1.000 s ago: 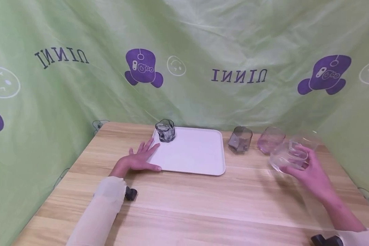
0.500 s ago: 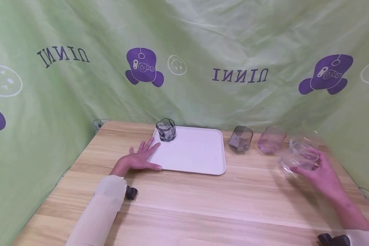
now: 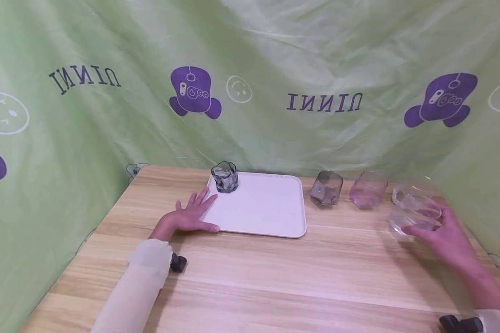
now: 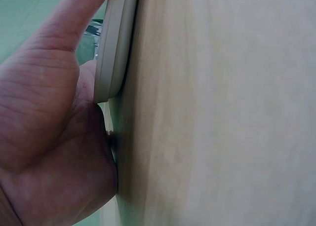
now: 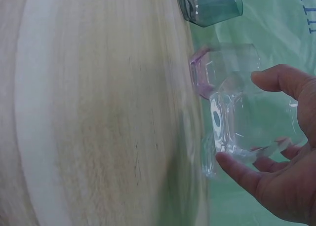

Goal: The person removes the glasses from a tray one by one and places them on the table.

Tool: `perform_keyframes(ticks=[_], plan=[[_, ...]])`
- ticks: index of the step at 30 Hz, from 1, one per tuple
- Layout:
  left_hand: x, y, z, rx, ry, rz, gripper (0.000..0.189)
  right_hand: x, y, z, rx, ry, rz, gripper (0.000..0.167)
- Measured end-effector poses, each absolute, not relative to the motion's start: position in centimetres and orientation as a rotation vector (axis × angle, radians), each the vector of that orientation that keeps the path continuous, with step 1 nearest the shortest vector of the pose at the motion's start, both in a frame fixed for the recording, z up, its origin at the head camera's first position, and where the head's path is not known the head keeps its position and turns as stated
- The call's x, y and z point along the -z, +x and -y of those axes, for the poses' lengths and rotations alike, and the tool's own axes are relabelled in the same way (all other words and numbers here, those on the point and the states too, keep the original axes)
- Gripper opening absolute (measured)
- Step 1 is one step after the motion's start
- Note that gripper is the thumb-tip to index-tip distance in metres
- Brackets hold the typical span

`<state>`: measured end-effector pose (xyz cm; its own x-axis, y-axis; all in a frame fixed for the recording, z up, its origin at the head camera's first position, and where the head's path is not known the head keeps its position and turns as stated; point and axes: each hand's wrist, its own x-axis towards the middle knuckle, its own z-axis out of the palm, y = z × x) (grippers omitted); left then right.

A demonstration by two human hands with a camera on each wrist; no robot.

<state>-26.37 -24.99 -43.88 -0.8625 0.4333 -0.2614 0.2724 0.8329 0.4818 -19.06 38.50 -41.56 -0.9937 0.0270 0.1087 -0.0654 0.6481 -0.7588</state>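
Observation:
Fingers spread, my left hand (image 3: 187, 217) rests at the left edge of a white tray (image 3: 260, 208), its thumb by the front left corner. A dark grey glass (image 3: 225, 179) with a wavy shape stands upright at the tray's back left corner. Off to the right, my right hand (image 3: 452, 238) grips a clear glass (image 3: 412, 218) between thumb and fingers. The right wrist view shows this clear glass (image 5: 256, 120) close over the wooden table, its base toward the tabletop. Left wrist view: the tray rim (image 4: 112, 48) lies against my left hand (image 4: 44, 112).
A smoky grey glass (image 3: 327, 190) and a pink-tinted glass (image 3: 367, 192) stand in a row to the right of the tray. Behind the held glass, another clear glass (image 3: 400, 190) partly shows. A green printed curtain (image 3: 258, 134) hangs around the wooden table (image 3: 250, 282).
My right hand has moved to the right with the clear glass, away from the pink glass and in front of the other clear one. The left hand and tray stay put.

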Motion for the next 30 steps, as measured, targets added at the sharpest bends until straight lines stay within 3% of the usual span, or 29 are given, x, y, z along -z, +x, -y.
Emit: perform_keyframes(ticks=[30], plan=[[45.2, -27.1, 25.4, -0.610, 0.506, -2.668, 0.124, 42.4, -19.5, -39.1, -1.279, -0.010, 2.797, 0.104]])
